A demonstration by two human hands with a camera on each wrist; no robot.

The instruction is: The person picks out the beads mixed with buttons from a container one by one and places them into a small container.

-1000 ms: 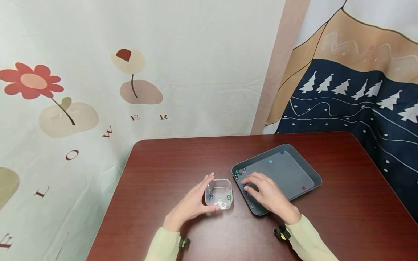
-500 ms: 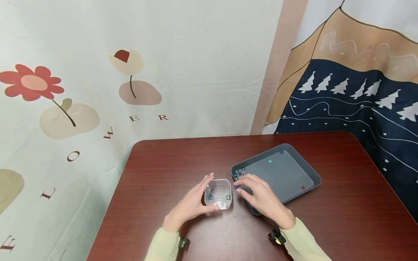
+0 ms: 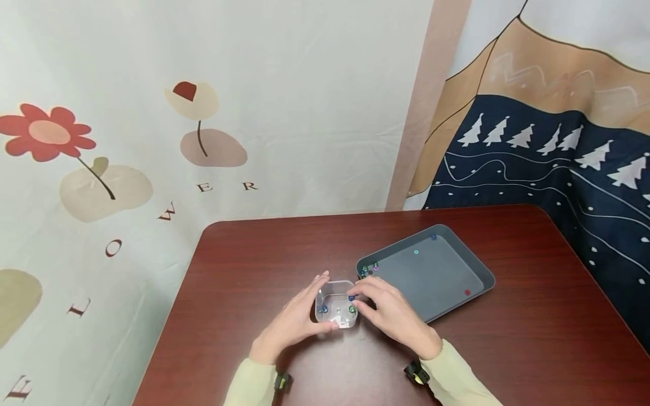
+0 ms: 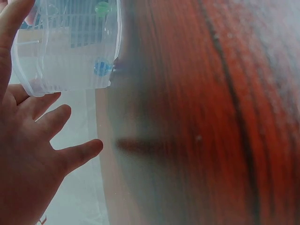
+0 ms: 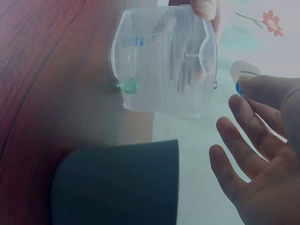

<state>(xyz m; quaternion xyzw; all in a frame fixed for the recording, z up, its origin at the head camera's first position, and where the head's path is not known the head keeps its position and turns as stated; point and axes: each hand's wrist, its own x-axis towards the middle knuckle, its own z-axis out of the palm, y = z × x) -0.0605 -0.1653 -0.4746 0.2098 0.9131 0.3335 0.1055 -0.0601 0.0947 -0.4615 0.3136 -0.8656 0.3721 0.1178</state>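
My left hand (image 3: 290, 324) holds a small clear plastic box (image 3: 336, 288) on the table, its thumb at the near side and its fingers at the far side. Inside the box lie a green bead (image 5: 130, 85) and a blue bead (image 3: 324, 309), both visible through the wall in the left wrist view. Over the box's right rim, my right hand (image 3: 391, 313) pinches another blue bead (image 5: 239, 87) between thumb and index finger. Its other fingers are spread loosely. To the right is a grey tray (image 3: 431, 276), partly covered by the right hand.
Several small beads (image 3: 364, 270) cluster at the tray's left corner. A turquoise bead (image 3: 416, 252), a dark blue bead (image 3: 434, 237) and a red bead (image 3: 467, 292) lie apart in it. Behind the brown table (image 3: 274, 248) hangs a printed cloth (image 3: 304, 113).
My right hand has moved left from the tray to the box, carrying the blue bead between its fingertips. The left hand stays around the box.
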